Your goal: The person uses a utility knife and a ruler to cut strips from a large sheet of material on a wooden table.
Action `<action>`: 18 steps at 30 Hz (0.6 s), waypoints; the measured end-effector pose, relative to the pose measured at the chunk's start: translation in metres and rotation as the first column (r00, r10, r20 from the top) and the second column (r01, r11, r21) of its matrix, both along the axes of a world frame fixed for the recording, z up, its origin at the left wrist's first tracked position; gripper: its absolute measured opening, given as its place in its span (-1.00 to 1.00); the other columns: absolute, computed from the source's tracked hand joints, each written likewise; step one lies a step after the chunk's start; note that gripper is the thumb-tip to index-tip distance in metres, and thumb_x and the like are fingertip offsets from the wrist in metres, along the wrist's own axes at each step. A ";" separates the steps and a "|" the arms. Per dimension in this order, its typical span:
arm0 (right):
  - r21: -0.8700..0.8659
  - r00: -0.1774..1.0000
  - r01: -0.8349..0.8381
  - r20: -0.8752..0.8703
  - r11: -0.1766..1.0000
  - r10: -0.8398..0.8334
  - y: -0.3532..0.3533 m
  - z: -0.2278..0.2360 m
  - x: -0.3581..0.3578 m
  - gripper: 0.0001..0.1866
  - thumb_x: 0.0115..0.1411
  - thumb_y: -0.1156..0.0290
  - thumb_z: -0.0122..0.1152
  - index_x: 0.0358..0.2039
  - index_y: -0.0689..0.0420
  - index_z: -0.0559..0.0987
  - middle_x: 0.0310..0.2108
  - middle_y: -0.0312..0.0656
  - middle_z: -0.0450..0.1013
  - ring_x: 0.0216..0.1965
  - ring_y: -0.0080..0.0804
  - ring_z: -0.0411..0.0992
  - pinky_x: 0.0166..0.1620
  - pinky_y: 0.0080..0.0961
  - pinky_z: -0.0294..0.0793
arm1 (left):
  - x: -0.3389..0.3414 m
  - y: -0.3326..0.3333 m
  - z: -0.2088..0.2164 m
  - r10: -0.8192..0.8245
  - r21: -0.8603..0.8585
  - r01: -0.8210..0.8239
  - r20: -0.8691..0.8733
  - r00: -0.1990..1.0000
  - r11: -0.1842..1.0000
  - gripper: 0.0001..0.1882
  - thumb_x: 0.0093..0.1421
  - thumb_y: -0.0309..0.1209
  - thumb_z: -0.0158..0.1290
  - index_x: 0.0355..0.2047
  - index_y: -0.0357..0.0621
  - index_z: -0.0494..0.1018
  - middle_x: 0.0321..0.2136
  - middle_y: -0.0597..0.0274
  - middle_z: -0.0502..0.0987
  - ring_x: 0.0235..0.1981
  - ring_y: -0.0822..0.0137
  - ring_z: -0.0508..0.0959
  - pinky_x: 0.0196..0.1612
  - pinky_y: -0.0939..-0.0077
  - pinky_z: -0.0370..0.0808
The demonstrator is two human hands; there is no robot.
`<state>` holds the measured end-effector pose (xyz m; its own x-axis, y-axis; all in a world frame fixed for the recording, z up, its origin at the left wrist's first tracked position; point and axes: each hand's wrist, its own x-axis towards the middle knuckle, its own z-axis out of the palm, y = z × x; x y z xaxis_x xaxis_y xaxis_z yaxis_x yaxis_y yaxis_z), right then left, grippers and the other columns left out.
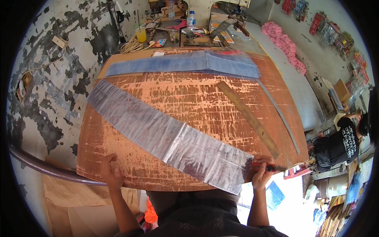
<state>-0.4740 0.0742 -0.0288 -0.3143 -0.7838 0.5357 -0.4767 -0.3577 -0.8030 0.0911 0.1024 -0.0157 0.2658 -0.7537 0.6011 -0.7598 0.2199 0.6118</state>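
Note:
A long strip of clear, greyish plastic sheet (pixel 179 138) lies slantwise across the worn brown board, with a fold crease near its middle. My right hand (pixel 260 173) is closed around a red and black cutter knife (pixel 271 167) beside the strip's right end; whether those fingers also touch the sheet I cannot tell. My left hand (pixel 113 173) rests at the board's near left edge, fingers loosely bent and apart, with nothing in it. A stack of bluish plastic strips (pixel 177 63) lies along the far side. A flat, worn ruler (pixel 248 118) slants at the right.
Right of the ruler lies a thin metal strip (pixel 281 114). Behind the board (pixel 130 166) are a sewing machine (pixel 199 14), bottles, a yellow drink (pixel 141 34) and a rope coil (pixel 133 46). A pink bundle (pixel 280 41) and another person (pixel 339 142) are at the right.

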 end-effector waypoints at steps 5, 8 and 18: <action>-0.231 0.995 0.011 -0.093 0.973 -0.033 -0.007 -0.005 -0.001 -0.73 0.63 0.35 -0.07 -0.16 0.26 0.51 -0.14 -0.02 0.58 -0.27 -0.38 0.59 -0.22 -0.44 0.61 | 0.004 0.001 -0.004 0.006 0.030 -0.006 -0.024 1.000 1.000 -0.28 0.49 0.17 -0.01 0.08 -0.39 0.57 -0.16 -0.05 0.62 -0.09 0.06 0.63 0.06 0.15 0.54; -0.067 0.998 0.005 -0.066 0.998 -0.010 -0.004 -0.004 -0.002 -0.73 0.63 0.34 -0.05 -0.15 0.25 0.52 -0.13 -0.05 0.59 -0.33 -0.42 0.57 -0.28 -0.45 0.60 | 0.002 0.000 0.000 -0.010 0.017 0.010 -0.005 1.000 1.000 -0.25 0.49 0.20 -0.04 0.08 -0.39 0.57 -0.16 -0.04 0.62 -0.09 0.07 0.63 0.05 0.18 0.54; -0.211 0.991 0.045 -0.110 0.976 -0.070 -0.004 -0.014 -0.006 -0.74 0.62 0.39 -0.12 -0.21 0.23 0.47 -0.14 -0.02 0.53 -0.28 -0.41 0.53 -0.22 -0.44 0.62 | 0.002 -0.001 0.005 -0.006 -0.043 0.002 -0.096 0.995 0.999 -0.26 0.47 0.18 -0.04 0.07 -0.41 0.58 -0.15 -0.06 0.65 -0.09 0.10 0.64 0.03 0.17 0.55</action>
